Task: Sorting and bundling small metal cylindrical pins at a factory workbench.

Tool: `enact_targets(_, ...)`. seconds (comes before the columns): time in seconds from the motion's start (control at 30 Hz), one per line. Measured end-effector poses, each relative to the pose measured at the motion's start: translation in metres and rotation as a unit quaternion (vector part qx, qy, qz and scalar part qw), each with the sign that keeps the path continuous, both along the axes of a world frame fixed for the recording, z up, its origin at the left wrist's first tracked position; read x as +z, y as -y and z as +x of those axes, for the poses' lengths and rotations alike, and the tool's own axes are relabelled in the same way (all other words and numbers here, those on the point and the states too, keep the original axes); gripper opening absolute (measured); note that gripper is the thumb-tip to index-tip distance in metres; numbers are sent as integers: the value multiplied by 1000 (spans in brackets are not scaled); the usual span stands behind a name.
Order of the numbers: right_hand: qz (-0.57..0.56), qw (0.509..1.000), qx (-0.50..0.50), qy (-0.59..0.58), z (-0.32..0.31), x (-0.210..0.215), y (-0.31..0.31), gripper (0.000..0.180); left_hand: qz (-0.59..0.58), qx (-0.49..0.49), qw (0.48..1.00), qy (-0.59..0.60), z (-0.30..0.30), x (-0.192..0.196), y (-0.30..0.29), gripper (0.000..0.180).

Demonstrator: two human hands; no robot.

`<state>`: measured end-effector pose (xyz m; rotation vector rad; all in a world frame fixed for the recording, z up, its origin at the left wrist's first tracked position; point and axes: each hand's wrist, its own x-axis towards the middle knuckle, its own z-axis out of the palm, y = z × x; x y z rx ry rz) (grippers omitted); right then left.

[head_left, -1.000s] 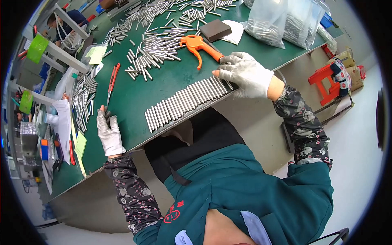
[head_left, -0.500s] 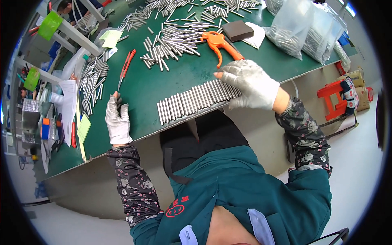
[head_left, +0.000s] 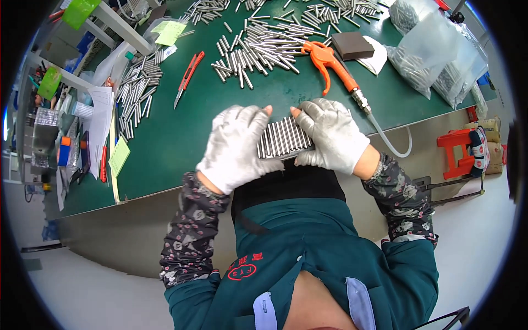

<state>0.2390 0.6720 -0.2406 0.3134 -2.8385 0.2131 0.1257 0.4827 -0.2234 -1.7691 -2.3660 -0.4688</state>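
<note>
- In the head view, a green counter (head_left: 165, 148) fills the upper part of the scene, with a pale floor beyond its near edge and an orange stool (head_left: 456, 154) off to the right.
- A row of metal rods (head_left: 284, 137), laid side by side, lies at the counter's near edge, in front of the person's middle.
- The gloved left hand (head_left: 234, 143) grasps the row's left end, thumb along the near side and fingers at the far side.
- The gloved right hand (head_left: 330, 135) grasps the right end in the same way; how firmly either one presses, I cannot tell.
- As far as done work goes, the rods showing between the hands look neatly aligned; those under the palms are hidden, so the full row cannot be counted.
- Much seems left: a loose pile (head_left: 258, 49) lies jumbled beyond the row, more rods are scattered toward the far side, and a smaller heap (head_left: 135, 91) sits at the left.
- Clear bags (head_left: 421, 60) at the right hold further rods; whether those are finished or waiting is unclear.
- An orange air gun (head_left: 324, 58), a red cutter (head_left: 190, 77) and a dark block (head_left: 352, 45) lie apart from both hands.
</note>
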Motion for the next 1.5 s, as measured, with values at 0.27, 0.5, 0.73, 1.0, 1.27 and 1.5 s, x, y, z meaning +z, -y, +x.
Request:
enact_targets(0.27,-28,999,-17,-1,-4,-2,6,71,45,43,998,-3,8,-28,-6,79)
enact_targets(0.5,-51,998,-8,36,-9,3,7,63,39,32,999,8,7,-27,-7,71)
enact_targets(0.73,-46,999,-3,20,-5,6,8,65,31,26,999,19,5,-27,-4,80)
enact_targets(1.0,-10,992,-118,-53,33,33,-30,55,49,38,998,-13,-15,-17,41,95)
enact_targets(1.27,24,975,-206,-82,53,31,-55,51,15,45,998,-30,-7,-33,26,88)
enact_targets(1.5,-14,953,-299,-56,39,17,-67,40,50,31,998,-24,-2,-36,25,85)
